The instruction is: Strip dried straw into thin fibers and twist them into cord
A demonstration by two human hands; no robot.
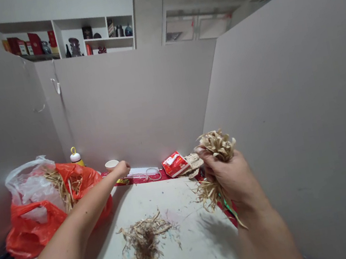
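My right hand (231, 177) is wrapped around a gathered bunch of dried husk strips (217, 145). Curled pale ends fan out above the fist, and ragged ends hang below it. Over the far left part of the table, my left hand (123, 169) reaches out with its fingers closed together; whatever they hold, if anything, is hidden. Just beside that hand stands a white cup (111, 164). A thin looped cord (153, 174) lies to the right of it. A pile of husk scraps and brown fibres (146, 241) rests on the white tabletop (173, 205) between my arms.
At the left, a red plastic bag (44, 232) holds dry husk and clear plastic. Behind it stands a yellow-and-white bottle (76, 157). A red packet (175, 164) and a woven straw piece (194, 163) lie at the far edge. Grey partitions (134, 100) enclose the table.
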